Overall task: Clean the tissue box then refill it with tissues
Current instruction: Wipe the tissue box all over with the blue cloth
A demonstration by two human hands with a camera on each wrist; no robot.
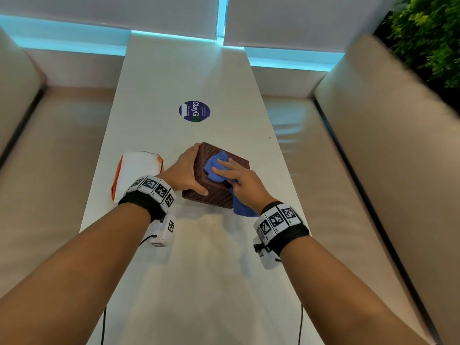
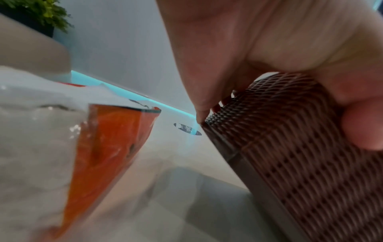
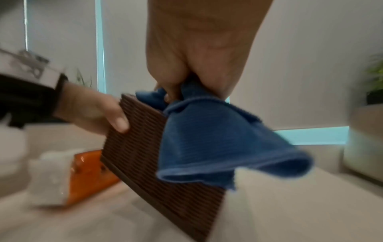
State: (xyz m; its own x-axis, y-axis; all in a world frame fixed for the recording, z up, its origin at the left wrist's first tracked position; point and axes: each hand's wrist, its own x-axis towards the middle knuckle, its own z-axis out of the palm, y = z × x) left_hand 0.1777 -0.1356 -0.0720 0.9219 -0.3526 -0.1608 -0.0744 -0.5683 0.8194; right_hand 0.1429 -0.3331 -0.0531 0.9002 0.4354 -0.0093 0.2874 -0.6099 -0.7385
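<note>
This looks like a booth in a cafe or a food place. A long white table (image 1: 189, 78) runs between two soft tan benches (image 1: 311, 150), one on each side. A round blue sticker (image 1: 194, 111) with words on it is stuck to the table. White blinds (image 1: 286, 18) hang at the far end, and green plants (image 1: 428, 33) grow at the right.

A round purple sticker (image 1: 194, 111) on the white table (image 1: 224, 270), green plant (image 1: 428, 33) beyond
</note>
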